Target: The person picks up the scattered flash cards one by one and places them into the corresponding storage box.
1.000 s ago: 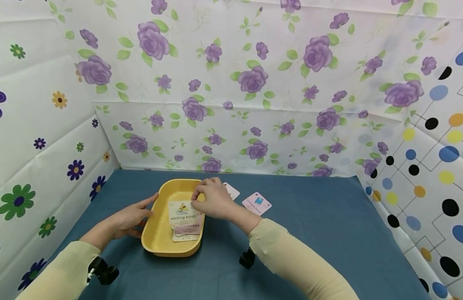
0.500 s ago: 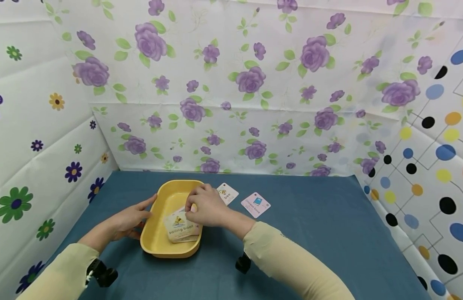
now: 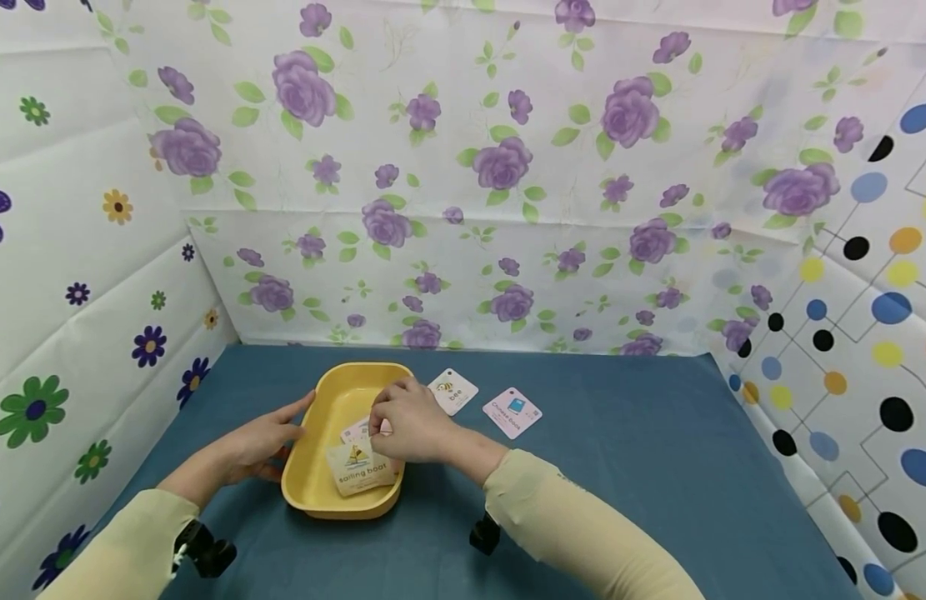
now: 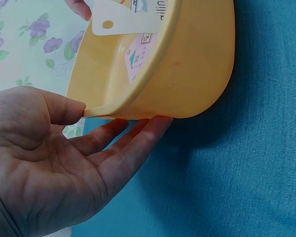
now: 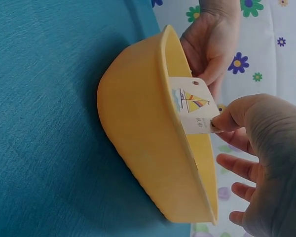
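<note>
A yellow plastic tray (image 3: 301, 479) with rounded corners sits on the left part of the table. My left hand (image 4: 74, 153) grips its left side, thumb at the rim and fingertips against the outer wall. Between thumb and forefinger, my right hand (image 5: 266, 158) pinches a corner of the white sailing boat card (image 5: 192, 104). This card (image 3: 357, 468) is tilted inside the tray in the head view. Beneath it lies a pink card (image 4: 138, 57), partly covered.
To the tray's right, a white bee card (image 3: 453, 392) and a pink Chinese book card (image 3: 513, 412) lie on the blue tablecloth (image 3: 628, 467). Floral sheets (image 3: 447, 167) rise behind and at both sides of the table.
My right hand has drawn the sailing boat card slightly left and nearer in the tray. A pink card now shows above it, and the bee card has come into fuller view. My left hand stays put.
</note>
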Available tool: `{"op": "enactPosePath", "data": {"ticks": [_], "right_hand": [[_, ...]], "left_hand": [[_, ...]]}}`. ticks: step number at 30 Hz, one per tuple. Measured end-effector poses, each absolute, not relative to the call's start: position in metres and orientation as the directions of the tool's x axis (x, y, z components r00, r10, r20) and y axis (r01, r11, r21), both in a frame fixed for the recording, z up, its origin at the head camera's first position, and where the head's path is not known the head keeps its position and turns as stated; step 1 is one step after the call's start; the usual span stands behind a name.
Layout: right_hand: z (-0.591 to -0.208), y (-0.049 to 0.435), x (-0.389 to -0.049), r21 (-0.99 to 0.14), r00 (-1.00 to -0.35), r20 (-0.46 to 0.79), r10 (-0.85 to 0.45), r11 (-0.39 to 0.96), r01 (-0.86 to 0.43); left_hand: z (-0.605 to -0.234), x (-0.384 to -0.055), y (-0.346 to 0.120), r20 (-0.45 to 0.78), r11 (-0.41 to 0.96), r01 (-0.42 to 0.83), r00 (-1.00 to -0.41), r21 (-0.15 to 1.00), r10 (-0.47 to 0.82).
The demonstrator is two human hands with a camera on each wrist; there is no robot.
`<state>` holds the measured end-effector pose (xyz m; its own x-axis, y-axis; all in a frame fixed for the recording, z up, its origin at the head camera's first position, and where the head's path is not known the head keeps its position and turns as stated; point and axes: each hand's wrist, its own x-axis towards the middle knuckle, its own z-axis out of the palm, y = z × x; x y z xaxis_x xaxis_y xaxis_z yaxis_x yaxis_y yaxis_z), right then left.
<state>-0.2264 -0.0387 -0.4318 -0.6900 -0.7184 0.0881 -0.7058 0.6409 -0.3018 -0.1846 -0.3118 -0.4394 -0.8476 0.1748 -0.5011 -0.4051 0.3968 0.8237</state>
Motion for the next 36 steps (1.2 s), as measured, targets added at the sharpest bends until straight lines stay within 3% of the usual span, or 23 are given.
{"op": "enactPosePath", "data": {"ticks": [16,36], "right_hand": [[-0.433,-0.034,-0.229,-0.366,-0.705,0.062,-0.707,0.641,-0.675],[-0.422,-0.011,-0.235,-0.391,-0.719,0.146,-0.68,0.628,-0.673]], "left_hand": [[-0.44,-0.185,-0.312,-0.501,0.406,-0.404,-0.849,0.82,0.167],[-0.438,-0.185,-0.311,-0.514,0.42,-0.411,-0.842,0.809,0.165]]}}
